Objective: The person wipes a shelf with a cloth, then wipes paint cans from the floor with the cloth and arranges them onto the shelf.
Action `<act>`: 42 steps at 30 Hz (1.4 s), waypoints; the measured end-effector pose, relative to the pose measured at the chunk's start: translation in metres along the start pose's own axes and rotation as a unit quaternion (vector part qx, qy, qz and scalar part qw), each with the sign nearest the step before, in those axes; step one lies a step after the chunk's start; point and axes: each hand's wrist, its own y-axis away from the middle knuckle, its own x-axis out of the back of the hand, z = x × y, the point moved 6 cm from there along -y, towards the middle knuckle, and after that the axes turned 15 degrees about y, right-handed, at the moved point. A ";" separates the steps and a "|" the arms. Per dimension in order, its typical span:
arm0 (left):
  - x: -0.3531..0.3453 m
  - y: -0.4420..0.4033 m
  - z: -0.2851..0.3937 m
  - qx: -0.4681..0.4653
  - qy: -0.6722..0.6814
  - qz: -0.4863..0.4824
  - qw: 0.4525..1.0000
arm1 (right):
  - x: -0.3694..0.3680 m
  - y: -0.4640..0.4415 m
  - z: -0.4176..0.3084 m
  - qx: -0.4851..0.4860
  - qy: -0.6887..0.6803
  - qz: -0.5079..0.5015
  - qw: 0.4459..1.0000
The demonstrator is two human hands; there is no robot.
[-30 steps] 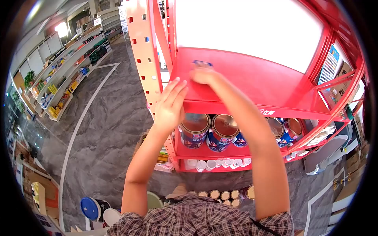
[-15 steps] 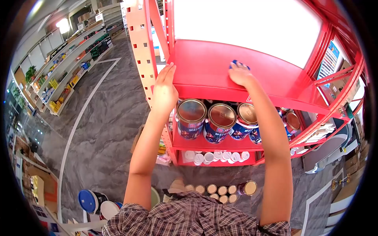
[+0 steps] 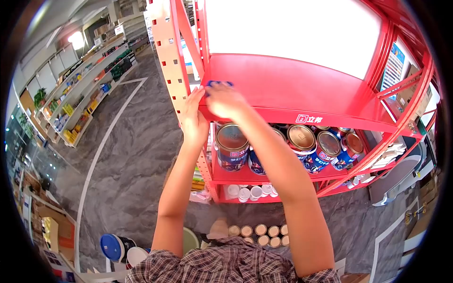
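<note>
A bare red shelf board (image 3: 292,85) spans the rack in front of me. Near its left end my right hand (image 3: 225,101) presses a blue cloth (image 3: 220,85) against the surface, its fingers blurred by motion. My left hand (image 3: 194,115) rests with extended fingers on the board's front left corner, beside the perforated upright (image 3: 171,61). It holds nothing. On the level below stand several paint cans, one (image 3: 232,146) beneath my right wrist and another (image 3: 302,137) right of my forearm.
White tubs (image 3: 256,192) line the lowest shelf. Several small cans (image 3: 263,240) stand on the floor by my feet. A blue-lidded bucket (image 3: 112,247) is at lower left. Stocked shelving (image 3: 78,101) stands across the aisle. A grey rounded machine (image 3: 394,177) is at right.
Over the last second my right hand went right along the board with the blue cloth, then back to the left end. My left hand stayed by the left corner.
</note>
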 end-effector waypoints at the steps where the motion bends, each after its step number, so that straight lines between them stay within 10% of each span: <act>1: -0.003 0.002 0.000 0.010 -0.016 -0.007 1.000 | -0.011 0.005 0.023 0.016 0.086 -0.007 0.996; 6: -0.006 0.009 0.005 0.004 -0.019 -0.025 1.000 | -0.009 0.089 0.141 -0.194 0.043 0.023 0.980; 19: 0.008 0.016 0.011 0.001 0.086 0.063 0.994 | 0.010 0.028 -0.037 -0.012 -0.010 0.231 0.973; 29: -0.100 0.005 0.045 -0.083 0.021 -0.176 0.981 | 0.028 0.186 0.152 -0.171 0.242 0.216 0.930; 31: -0.120 0.002 0.054 -0.104 -0.005 -0.195 0.975 | 0.010 0.216 0.219 -0.307 0.100 0.253 0.912; 39: -0.177 -0.030 0.041 -0.077 -0.041 -0.156 0.984 | -0.019 0.104 0.153 -0.015 -0.030 0.190 0.981; 42: -0.161 -0.036 0.029 -0.079 -0.149 -0.110 0.980 | -0.008 0.099 0.156 -0.045 -0.006 0.017 0.999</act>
